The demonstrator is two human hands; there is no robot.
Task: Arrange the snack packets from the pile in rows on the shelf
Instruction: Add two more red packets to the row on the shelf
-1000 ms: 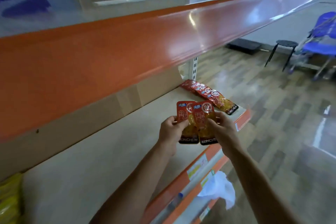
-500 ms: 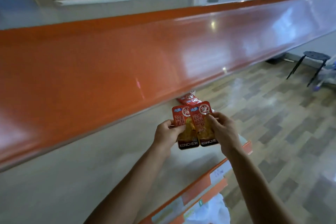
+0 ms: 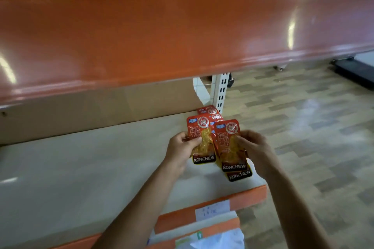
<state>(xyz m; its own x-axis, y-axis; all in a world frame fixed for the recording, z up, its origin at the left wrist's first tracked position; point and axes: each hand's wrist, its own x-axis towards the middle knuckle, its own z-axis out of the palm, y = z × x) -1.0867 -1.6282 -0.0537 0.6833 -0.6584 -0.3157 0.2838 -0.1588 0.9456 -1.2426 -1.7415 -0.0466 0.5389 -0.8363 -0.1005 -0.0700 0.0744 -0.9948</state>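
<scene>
Two red snack packets marked KONCHEW are held above the right end of the beige shelf (image 3: pixel 85 168). My left hand (image 3: pixel 180 150) pinches the left packet (image 3: pixel 199 137) by its left edge. My right hand (image 3: pixel 255 147) grips the right packet (image 3: pixel 228 143), which overlaps the left one slightly. Behind and under them a row of the same packets (image 3: pixel 212 112) lies on the shelf, running toward the back; one packet end (image 3: pixel 239 176) shows below the right packet. The pile is out of view.
An orange shelf edge (image 3: pixel 182 32) overhangs close above. A white slotted upright (image 3: pixel 221 91) stands at the shelf's back right corner. Orange front lips with a white label (image 3: pixel 212 209) and a lower shelf with white plastic (image 3: pixel 220 240) lie below. Tiled floor spreads to the right.
The camera view has dropped and shifted, showing more of the shelf surface. Both hands have carried the two packets slightly right and down toward the laid row, and the right packet now sits lower than the left.
</scene>
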